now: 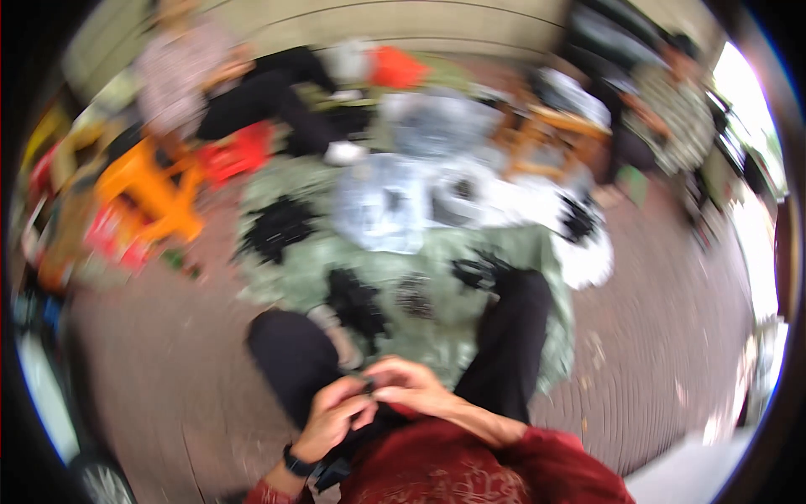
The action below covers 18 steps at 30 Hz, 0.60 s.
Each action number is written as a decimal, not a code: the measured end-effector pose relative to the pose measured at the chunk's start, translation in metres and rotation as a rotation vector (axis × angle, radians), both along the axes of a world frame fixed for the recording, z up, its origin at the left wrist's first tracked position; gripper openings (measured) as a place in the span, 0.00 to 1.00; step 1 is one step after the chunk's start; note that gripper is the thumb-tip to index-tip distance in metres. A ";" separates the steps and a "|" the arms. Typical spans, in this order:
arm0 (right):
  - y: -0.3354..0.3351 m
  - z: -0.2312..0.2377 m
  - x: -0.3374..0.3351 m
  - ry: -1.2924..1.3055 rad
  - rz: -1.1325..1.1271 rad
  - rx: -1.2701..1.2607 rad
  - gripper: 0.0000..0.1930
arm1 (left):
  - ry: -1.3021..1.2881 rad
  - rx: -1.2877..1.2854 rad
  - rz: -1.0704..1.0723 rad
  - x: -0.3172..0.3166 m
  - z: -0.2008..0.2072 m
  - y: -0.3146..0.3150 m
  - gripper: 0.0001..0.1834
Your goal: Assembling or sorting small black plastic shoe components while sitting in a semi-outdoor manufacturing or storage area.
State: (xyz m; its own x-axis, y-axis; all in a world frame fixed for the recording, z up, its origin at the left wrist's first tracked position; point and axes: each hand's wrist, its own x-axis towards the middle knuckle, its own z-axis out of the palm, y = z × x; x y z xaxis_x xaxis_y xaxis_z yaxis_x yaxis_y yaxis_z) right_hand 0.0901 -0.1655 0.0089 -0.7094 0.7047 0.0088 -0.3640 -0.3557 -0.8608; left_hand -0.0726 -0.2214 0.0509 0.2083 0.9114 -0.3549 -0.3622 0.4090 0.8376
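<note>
A small, dark piece of unclear material [368, 385] sits right at the fingertips, over the lap, just on the person's side of the wide, pale-green plastic sheet [424, 353], which serves as the landmark here. The bare left hand [334, 413] meets it from the left, the bare right hand [411, 390] from the right; neither is clearly nearer. Thumb and fingers of each hand look pressed together on the piece, pinching it from opposite sides (blur softens the exact contact). Its long axis cannot be told; it is too small and smeared.

Near the sheet's close edge, beyond the hands, lies a loose, strand-like black pile [357, 304], its near end pointing roughly toward the fingers. To the right of it, around the sheet's middle, is a low, dark, speckled heap [413, 296]. Another tangled black bunch [281, 227] rests toward the sheet's left side, well apart from both hands.
</note>
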 end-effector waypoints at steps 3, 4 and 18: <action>0.002 0.002 -0.008 0.056 0.055 -0.034 0.11 | 0.035 0.017 0.062 0.002 -0.004 0.000 0.02; 0.002 0.001 -0.008 0.114 0.072 -0.048 0.09 | 0.040 0.013 0.080 0.005 -0.007 0.002 0.02; -0.007 -0.009 -0.004 0.104 -0.194 0.040 0.12 | 0.054 0.032 0.015 0.016 -0.013 0.004 0.05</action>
State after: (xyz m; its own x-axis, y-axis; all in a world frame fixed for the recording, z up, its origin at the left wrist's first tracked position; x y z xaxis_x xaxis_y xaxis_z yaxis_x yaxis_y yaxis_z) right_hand 0.0865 -0.1728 0.0001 -0.5544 0.8255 0.1054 -0.5100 -0.2369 -0.8269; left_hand -0.0570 -0.2176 0.0374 0.1757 0.9253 -0.3360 -0.3225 0.3766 0.8684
